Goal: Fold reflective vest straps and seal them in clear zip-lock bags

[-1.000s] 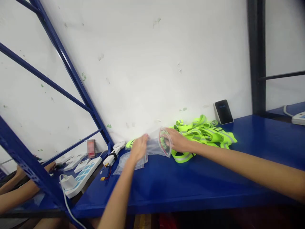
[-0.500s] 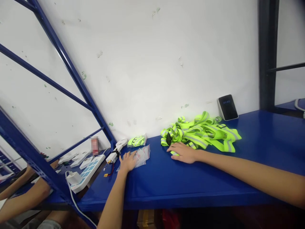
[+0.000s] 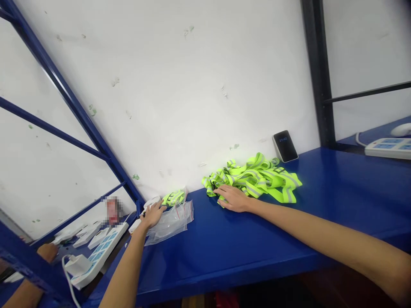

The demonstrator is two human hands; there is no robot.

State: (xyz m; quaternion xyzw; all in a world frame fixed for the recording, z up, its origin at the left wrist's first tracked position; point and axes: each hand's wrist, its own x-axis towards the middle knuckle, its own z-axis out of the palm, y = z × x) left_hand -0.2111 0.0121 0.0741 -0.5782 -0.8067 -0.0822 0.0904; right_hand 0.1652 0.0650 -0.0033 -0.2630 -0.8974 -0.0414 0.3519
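My left hand (image 3: 152, 214) rests with fingers spread on the left end of a stack of clear zip bags (image 3: 171, 219) lying on the blue shelf (image 3: 244, 248). Just behind it a bagged neon-yellow band (image 3: 174, 197) leans near the wall. My right hand (image 3: 233, 198) lies flat, fingers apart, on the near edge of a pile of neon-yellow reflective bands (image 3: 257, 177). Neither hand grips anything that I can see.
A black phone (image 3: 285, 146) leans against the white wall behind the pile. White power strips (image 3: 96, 254) and a small white device (image 3: 141, 219) lie at the left; another strip (image 3: 387, 147) sits far right. Blue diagonal braces stand at left, a dark post (image 3: 316, 72) at right. Another person's hand (image 3: 47, 251) shows lower left.
A second ago both hands held a clear bag above the shelf. Now the bag lies on the stack, my left hand rests on it, and my right hand is on the band pile.
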